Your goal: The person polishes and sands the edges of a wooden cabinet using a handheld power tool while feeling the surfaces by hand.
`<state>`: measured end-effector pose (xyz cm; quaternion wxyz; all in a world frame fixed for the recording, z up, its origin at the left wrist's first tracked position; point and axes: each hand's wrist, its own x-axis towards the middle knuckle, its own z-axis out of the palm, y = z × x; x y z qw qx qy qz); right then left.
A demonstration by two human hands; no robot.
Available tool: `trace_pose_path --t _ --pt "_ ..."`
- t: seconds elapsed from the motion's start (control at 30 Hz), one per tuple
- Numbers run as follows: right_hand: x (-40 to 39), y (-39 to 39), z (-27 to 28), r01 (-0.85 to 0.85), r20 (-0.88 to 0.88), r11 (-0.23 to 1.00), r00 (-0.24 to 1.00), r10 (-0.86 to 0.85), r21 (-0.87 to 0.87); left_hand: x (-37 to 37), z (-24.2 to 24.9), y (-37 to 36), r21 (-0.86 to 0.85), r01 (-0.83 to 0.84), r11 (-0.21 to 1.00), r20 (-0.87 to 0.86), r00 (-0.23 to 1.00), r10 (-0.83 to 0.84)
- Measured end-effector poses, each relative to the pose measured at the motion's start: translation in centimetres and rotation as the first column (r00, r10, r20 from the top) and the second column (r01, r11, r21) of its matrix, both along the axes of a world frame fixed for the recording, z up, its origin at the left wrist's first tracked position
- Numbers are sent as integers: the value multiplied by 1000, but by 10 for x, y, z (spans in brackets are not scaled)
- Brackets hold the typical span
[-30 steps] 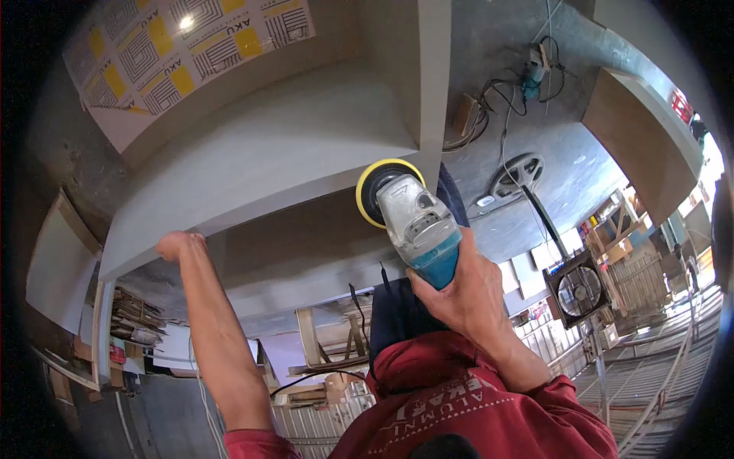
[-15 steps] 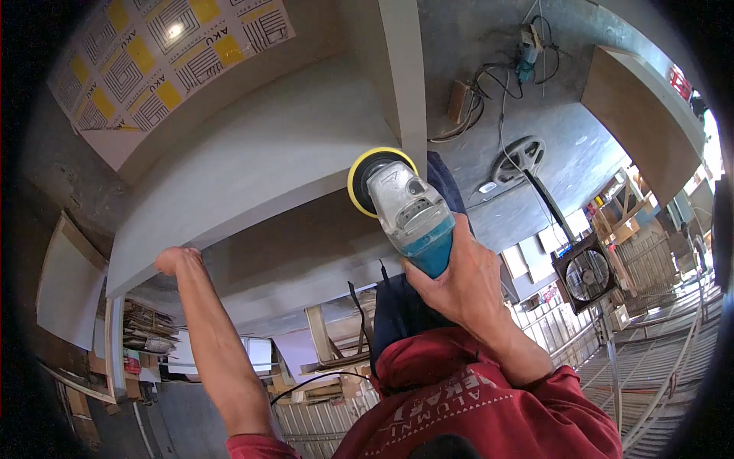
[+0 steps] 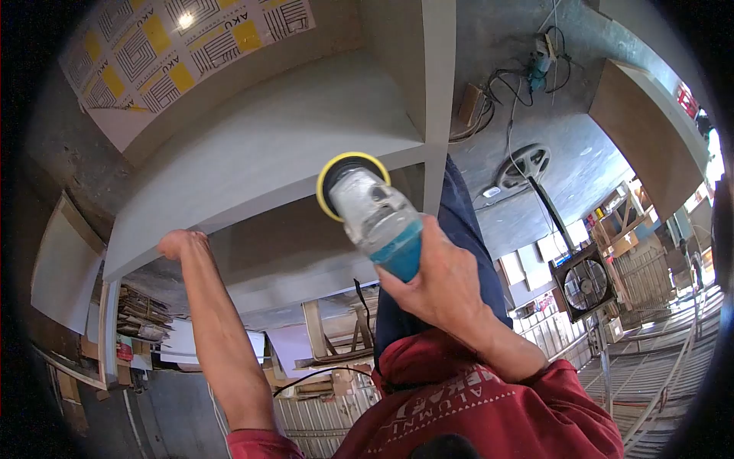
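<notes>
My right hand (image 3: 443,279) is wrapped around the teal rear body of a power sander (image 3: 378,218). Its round, yellow-rimmed pad overlaps the front edge of a grey wooden cabinet frame (image 3: 283,141), left of the upright. At the left, my left hand (image 3: 183,243) grips the same front edge near its corner, with its fingers mostly hidden from view. Below that edge, the cabinet has a dark opening (image 3: 306,233).
A second power tool (image 3: 540,69) with tangled cord lies on the concrete floor, near a wheel-shaped part (image 3: 524,167). A curved wooden panel (image 3: 650,138) stands at right, above a boxed fan (image 3: 585,283). Printed AKU sheeting (image 3: 183,57) lies at upper left.
My right hand has carried the sander leftward along the cabinet edge, away from the upright. The left hand keeps its hold, and the whole view has shifted slightly.
</notes>
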<state>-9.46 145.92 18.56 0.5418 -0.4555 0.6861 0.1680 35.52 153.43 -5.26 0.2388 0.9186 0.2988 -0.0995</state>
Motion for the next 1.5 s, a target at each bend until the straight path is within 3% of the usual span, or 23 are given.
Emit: trace_pose_path --t 0.1,0.27,0.37,0.5,0.57,0.6,0.63,0.67,0.7,0.73,0.77,0.8,0.83,0.9,1.0,1.17,1.23,1.33,1.4,1.5 --pt "15 -5 -3 -95 60 995 994 93 30 -18 11 -22 80 -191 978 76 980 185" --pt "-5 11 7 -31 147 999 989 33 -12 -35 19 -34 18 -212 977 101 973 209" --pt "-37 21 20 0 196 998 981 12 -61 -25 10 -29 -13 -156 988 118 981 157" --pt "-86 52 36 154 137 988 979 -150 -20 -12 -1 -23 -46 -40 998 160 986 47" --pt "-109 66 37 236 139 971 964 -229 -40 -8 0 -22 -19 66 998 201 978 -61" --pt "-120 72 40 290 131 955 951 -280 -60 -15 5 -23 57 195 979 257 945 -203" --pt "-131 77 43 341 126 936 936 -330 -82 -24 11 -21 191 379 906 350 836 -423" --pt "-143 82 46 346 110 935 935 -337 -76 -35 14 -19 341 572 746 450 597 -664" --pt "-155 89 47 356 125 930 931 -344 -88 -56 21 -21 441 733 518 502 277 -819" --pt "-166 96 47 367 114 919 929 -353 -143 -84 30 -24 431 857 282 488 42 -872" --pt "-176 102 47 374 101 906 927 -361 -199 -116 40 -25 357 932 66 452 -110 -885" --pt "-183 108 46 418 92 880 908 -408 -225 -153 54 -24 142 982 -124 237 -155 -959" --pt "-192 114 43 432 123 859 902 -414 -274 -189 68 -24 -112 967 -229 9 -230 -973" --pt "-201 118 43 487 101 842 873 -477 -231 -267 88 -25 -85 880 -467 214 -441 -872" --pt "-209 125 38 515 99 827 856 -506 -226 -315 86 -32 -151 875 -460 257 -415 -873" --pt "-206 127 36 497 112 828 867 -485 -258 -371 81 -39 -176 751 -637 385 -543 -747" --pt "-206 125 36 468 128 834 883 -451 -291 -366 84 -39 -181 752 -634 383 -540 -749" --pt "-212 122 40 538 154 822 842 -517 -188 -328 94 -36 -223 803 -553 273 -493 -826" --pt "-222 126 36 563 169 804 826 -538 -191 -295 97 -30 -61 870 -490 113 -481 -869" --pt "-232 125 32 560 129 811 828 -545 -168 -275 100 -28 -56 864 -501 95 -494 -864"
